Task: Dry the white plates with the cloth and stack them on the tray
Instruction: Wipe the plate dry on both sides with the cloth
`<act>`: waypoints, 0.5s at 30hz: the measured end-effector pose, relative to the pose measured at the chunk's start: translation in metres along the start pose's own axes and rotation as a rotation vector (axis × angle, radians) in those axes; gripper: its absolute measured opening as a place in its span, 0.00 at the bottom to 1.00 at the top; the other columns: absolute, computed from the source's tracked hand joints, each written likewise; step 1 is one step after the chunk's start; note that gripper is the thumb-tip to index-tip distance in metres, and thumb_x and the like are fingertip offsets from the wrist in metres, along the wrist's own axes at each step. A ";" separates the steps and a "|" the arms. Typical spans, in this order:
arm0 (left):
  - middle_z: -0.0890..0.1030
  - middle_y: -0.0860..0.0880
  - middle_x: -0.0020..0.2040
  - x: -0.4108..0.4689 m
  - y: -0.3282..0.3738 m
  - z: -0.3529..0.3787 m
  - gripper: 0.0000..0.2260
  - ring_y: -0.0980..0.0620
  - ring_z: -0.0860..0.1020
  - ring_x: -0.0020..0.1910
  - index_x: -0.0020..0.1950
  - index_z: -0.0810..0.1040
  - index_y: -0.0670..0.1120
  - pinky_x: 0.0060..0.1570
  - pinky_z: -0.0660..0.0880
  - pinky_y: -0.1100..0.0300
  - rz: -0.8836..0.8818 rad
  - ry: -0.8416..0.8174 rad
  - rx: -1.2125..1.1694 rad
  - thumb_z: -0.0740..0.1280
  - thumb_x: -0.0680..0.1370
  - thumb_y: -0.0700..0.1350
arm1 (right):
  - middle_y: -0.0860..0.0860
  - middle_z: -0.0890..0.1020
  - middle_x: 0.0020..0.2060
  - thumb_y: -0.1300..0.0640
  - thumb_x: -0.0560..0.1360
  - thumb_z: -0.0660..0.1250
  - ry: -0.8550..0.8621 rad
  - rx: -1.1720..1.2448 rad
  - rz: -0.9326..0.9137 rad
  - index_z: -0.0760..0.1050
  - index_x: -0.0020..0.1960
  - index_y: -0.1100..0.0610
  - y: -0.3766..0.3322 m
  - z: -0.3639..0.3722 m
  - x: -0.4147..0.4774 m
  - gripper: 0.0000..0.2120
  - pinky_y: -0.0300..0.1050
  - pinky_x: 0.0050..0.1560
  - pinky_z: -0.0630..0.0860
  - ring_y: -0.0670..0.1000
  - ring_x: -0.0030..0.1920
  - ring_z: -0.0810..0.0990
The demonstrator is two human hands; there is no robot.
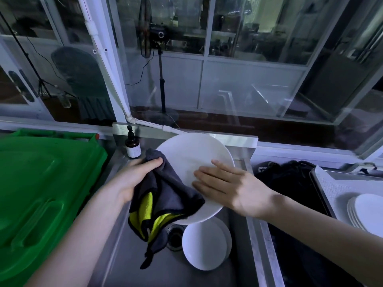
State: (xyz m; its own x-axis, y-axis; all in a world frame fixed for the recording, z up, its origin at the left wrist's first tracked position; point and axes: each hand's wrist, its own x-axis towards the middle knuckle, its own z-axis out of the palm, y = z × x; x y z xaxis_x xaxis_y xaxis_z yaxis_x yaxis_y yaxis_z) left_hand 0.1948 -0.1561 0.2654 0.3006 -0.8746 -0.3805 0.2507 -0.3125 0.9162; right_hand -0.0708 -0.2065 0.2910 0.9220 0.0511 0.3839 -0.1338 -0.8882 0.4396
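The left hand (134, 179) is gripping a grey-and-yellow microfibre cloth (167, 195) against the nine o'clock rim of a large white plate (192, 154). Its thumb is pressing down over the cloth on the plate's face. The other fingers are lying hidden behind cloth and plate, so their curl cannot be told. Loose folds of the cloth are hanging down past the plate's seven o'clock edge.

The right hand (234, 187) is lying flat on the plate's face toward four o'clock, fingers straight and slightly spread, holding nothing.

The plate is tilting toward the camera, held up above a stainless steel sink (120, 272). Under it, at six o'clock, more white plates (205, 247) are lying in the basin just beside the drain (174, 238).

At three o'clock from the sink, well apart, a metal tray (352, 183) is carrying a stack of white plates (366, 212). A black bag (290, 183) is sitting between sink and tray. An amber pump bottle (132, 145) is standing at the sink's eleven o'clock corner. A green bin lid (41, 183) is filling the nine o'clock side.
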 end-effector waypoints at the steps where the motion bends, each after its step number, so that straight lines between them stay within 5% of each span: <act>1: 0.85 0.43 0.43 0.001 0.001 -0.002 0.04 0.49 0.84 0.39 0.49 0.82 0.44 0.40 0.80 0.59 -0.003 -0.001 -0.017 0.70 0.77 0.44 | 0.56 0.83 0.61 0.64 0.78 0.63 -0.005 0.001 0.001 0.82 0.61 0.59 0.000 0.000 0.000 0.15 0.54 0.60 0.79 0.55 0.63 0.81; 3: 0.84 0.44 0.39 0.003 0.003 -0.010 0.05 0.49 0.83 0.39 0.48 0.82 0.46 0.37 0.80 0.61 -0.007 0.007 -0.143 0.69 0.78 0.46 | 0.56 0.83 0.61 0.66 0.76 0.65 -0.055 0.084 0.093 0.82 0.63 0.57 -0.004 -0.001 -0.001 0.17 0.53 0.55 0.82 0.55 0.62 0.82; 6: 0.85 0.45 0.40 0.009 0.004 -0.025 0.12 0.49 0.84 0.40 0.55 0.80 0.45 0.37 0.81 0.61 -0.086 0.033 -0.405 0.62 0.82 0.50 | 0.46 0.81 0.65 0.59 0.79 0.68 -0.154 0.452 0.478 0.76 0.70 0.49 -0.016 0.000 0.000 0.20 0.45 0.53 0.82 0.47 0.63 0.81; 8: 0.84 0.43 0.54 0.016 0.001 -0.032 0.15 0.48 0.83 0.53 0.63 0.78 0.44 0.51 0.79 0.56 -0.079 0.139 -0.601 0.61 0.82 0.52 | 0.34 0.83 0.48 0.54 0.79 0.70 -0.053 0.728 0.813 0.82 0.58 0.48 -0.021 0.004 0.003 0.08 0.34 0.44 0.74 0.36 0.46 0.81; 9: 0.83 0.43 0.58 0.019 -0.001 -0.032 0.16 0.47 0.82 0.56 0.64 0.77 0.44 0.54 0.78 0.52 -0.034 0.253 -0.652 0.63 0.81 0.52 | 0.36 0.80 0.35 0.54 0.78 0.71 -0.006 0.849 0.995 0.81 0.46 0.51 -0.021 0.007 0.004 0.02 0.33 0.37 0.70 0.37 0.36 0.76; 11: 0.82 0.42 0.59 0.015 -0.007 -0.025 0.14 0.48 0.83 0.51 0.61 0.78 0.43 0.51 0.80 0.52 0.132 0.498 -0.614 0.67 0.80 0.50 | 0.44 0.76 0.28 0.52 0.76 0.73 0.087 1.105 1.259 0.77 0.38 0.60 -0.020 0.013 0.004 0.14 0.36 0.33 0.68 0.42 0.29 0.73; 15: 0.80 0.47 0.59 -0.009 -0.021 0.025 0.15 0.51 0.79 0.55 0.58 0.77 0.42 0.56 0.73 0.57 0.389 0.662 -0.200 0.69 0.78 0.52 | 0.56 0.87 0.41 0.46 0.71 0.74 0.380 1.457 1.471 0.83 0.46 0.59 -0.034 0.018 0.012 0.15 0.47 0.39 0.80 0.55 0.42 0.86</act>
State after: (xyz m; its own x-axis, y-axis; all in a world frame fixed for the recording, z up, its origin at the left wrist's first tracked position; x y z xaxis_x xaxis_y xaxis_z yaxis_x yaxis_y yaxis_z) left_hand 0.1642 -0.1510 0.2528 0.8695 -0.4856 -0.0908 0.1569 0.0972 0.9828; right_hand -0.0486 -0.1835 0.2660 0.3000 -0.9532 -0.0372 -0.0336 0.0284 -0.9990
